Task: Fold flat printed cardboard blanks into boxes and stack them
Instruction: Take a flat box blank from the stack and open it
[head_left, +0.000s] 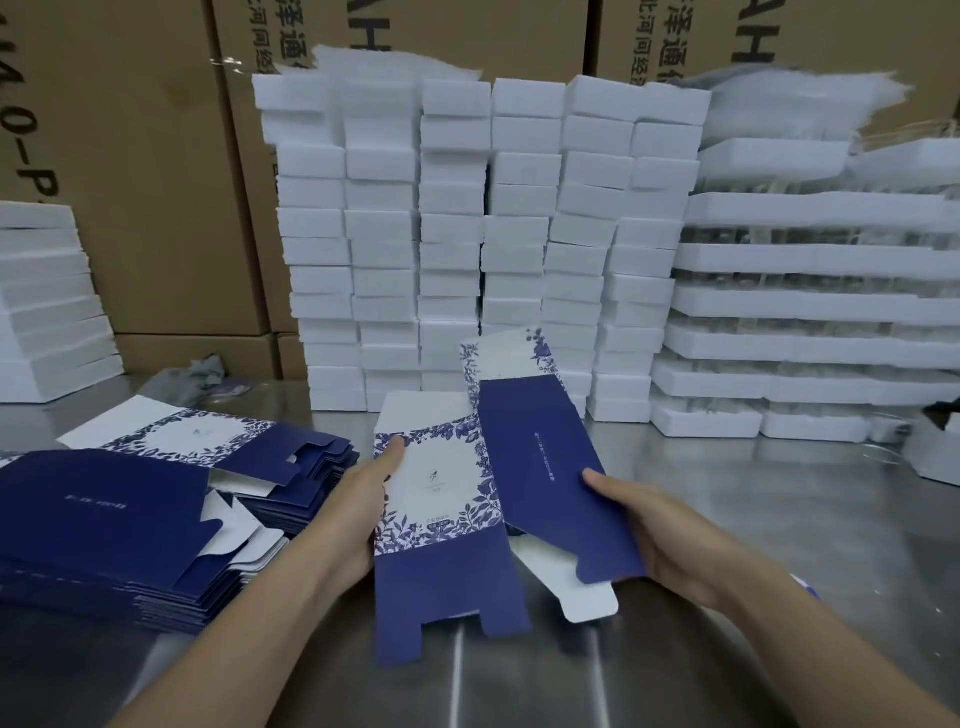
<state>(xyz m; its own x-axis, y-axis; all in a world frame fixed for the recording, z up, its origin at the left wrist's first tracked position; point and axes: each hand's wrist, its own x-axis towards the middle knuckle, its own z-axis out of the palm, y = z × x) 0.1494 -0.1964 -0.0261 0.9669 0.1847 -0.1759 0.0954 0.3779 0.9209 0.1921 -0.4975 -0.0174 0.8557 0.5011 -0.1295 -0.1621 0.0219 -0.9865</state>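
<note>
I hold one printed cardboard blank (447, 488) above the steel table, partly opened into a sleeve. Its front panel is white with blue leaf print; its side panel and flaps are dark blue. My left hand (363, 499) grips the blank's left edge, thumb on the white panel. My right hand (660, 530) holds the dark blue right panel, fingers behind it. A pile of flat blanks (119, 525) lies to the left, dark blue sides up, one floral panel showing on the far part.
Tall stacks of white foam blocks (467, 234) stand behind the blank on the steel table (779, 519). Wider white foam trays (810, 312) are piled at the right, more foam (47, 301) at far left. Brown shipping cartons (145, 156) form the back wall.
</note>
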